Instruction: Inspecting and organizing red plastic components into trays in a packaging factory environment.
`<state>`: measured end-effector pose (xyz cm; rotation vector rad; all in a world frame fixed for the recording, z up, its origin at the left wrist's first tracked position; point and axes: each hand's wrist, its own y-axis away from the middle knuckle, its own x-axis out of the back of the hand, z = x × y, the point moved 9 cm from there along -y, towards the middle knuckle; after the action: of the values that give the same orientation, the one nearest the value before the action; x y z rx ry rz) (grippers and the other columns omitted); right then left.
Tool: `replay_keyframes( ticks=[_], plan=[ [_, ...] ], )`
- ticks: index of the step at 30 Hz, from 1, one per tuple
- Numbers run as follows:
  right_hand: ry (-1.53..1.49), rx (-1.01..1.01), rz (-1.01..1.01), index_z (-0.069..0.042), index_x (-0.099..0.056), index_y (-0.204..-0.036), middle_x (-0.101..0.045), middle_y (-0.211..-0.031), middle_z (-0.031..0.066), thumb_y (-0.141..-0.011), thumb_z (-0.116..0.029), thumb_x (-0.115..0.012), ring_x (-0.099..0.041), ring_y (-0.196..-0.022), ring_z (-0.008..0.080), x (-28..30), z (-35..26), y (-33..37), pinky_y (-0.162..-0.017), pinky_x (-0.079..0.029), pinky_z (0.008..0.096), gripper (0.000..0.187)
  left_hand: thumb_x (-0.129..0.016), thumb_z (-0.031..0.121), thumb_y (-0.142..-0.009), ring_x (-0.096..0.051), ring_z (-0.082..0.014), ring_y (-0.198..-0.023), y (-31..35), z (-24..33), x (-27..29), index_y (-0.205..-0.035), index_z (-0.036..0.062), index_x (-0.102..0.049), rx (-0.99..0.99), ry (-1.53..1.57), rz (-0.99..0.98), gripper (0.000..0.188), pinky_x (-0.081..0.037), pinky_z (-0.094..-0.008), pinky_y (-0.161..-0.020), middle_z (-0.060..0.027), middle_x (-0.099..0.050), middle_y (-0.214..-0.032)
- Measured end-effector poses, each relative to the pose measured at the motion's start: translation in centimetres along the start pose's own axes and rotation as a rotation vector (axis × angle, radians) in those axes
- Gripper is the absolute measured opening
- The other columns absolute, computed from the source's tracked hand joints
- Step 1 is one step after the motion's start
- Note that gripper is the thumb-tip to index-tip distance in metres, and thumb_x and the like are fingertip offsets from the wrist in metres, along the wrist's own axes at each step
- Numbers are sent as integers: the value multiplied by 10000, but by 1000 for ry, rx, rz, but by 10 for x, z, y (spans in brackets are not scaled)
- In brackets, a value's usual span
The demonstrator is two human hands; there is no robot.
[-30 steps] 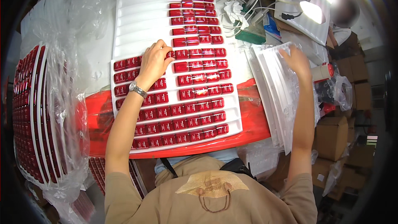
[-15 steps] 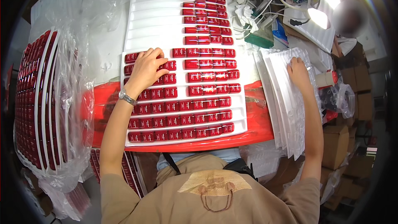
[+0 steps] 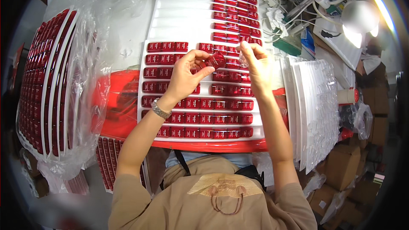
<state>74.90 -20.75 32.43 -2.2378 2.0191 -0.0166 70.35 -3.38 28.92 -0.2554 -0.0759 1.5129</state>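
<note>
Both hands now meet over tray (image 3: 187,17) ctr: left hand (image 3: 184,78) fingers clamped on red pack (image 3: 216,60); right hand (image 3: 259,66), up from sleeve stack (image 3: 317,106) at 3 o'clock, pinches clear sleeve (image 3: 243,59).

Hands (image 3: 221,70) on red piece (image 3: 216,60) over tray (image 3: 187,21)

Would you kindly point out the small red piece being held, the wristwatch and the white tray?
small red piece (image 3: 216,60), head view, its upper face.
wristwatch (image 3: 160,110), head view, its metal band.
white tray (image 3: 187,17), head view, bare upper rows.

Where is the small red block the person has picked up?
In the head view, the small red block sits pinched in the left hand, raised over the white tray, just left of the right hand.
</note>
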Motion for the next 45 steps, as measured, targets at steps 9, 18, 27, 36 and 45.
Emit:
replay_keyframes(
  ticks=[9,18,27,36,45],
  plan=[
    [990,629,96,-82,-686,-753,-562,-593,50,-735,-257,-770,-556,-522,194,-57,-43,20,-457,-426,294,195,-742,41,-758,-623,-117,-770,13,-3,7,-1023,3,-602,-36,12,154,302,-511,-247,-718,-65,-667,-902],
    [-175,-399,30,-5,-592,-1067,-640,-784,52,-942,-239,-490,-622,-696,164,39,53,10,-607,-491,264,284,-737,144,-736,-491,-197,-1008,-16,-5,18,-966,58,-665,-213,-1128,-140,256,-315,-376,-889,-27,-566,-988],
    [-82,-346,-96,-13,-510,-1189,-684,-823,62,-879,-150,-634,-564,-579,39,6,51,25,-505,-419,153,361,-744,163,-735,-499,-173,-992,-20,-5,26,-942,96,-676,-216,-1101,-139,228,-279,-401,-920,-10,-596,-906],
    [365,22,-505,-29,-509,-1309,-648,-975,76,-913,-122,-576,-582,-834,105,-62,14,39,-765,-472,250,412,-689,48,-810,-567,-102,-914,8,-7,24,-984,-7,-620,207,65,-227,196,-450,-269,-872,-31,-639,-935],
    [1382,410,-261,-39,-646,-961,-558,-867,121,-747,-308,-731,-624,-673,265,-74,29,10,-563,-513,368,354,-684,42,-810,-548,-75,-741,-15,1,84,-989,1,-643,120,-251,67,188,-484,-226,-710,-22,-653,-884]
  ],
)
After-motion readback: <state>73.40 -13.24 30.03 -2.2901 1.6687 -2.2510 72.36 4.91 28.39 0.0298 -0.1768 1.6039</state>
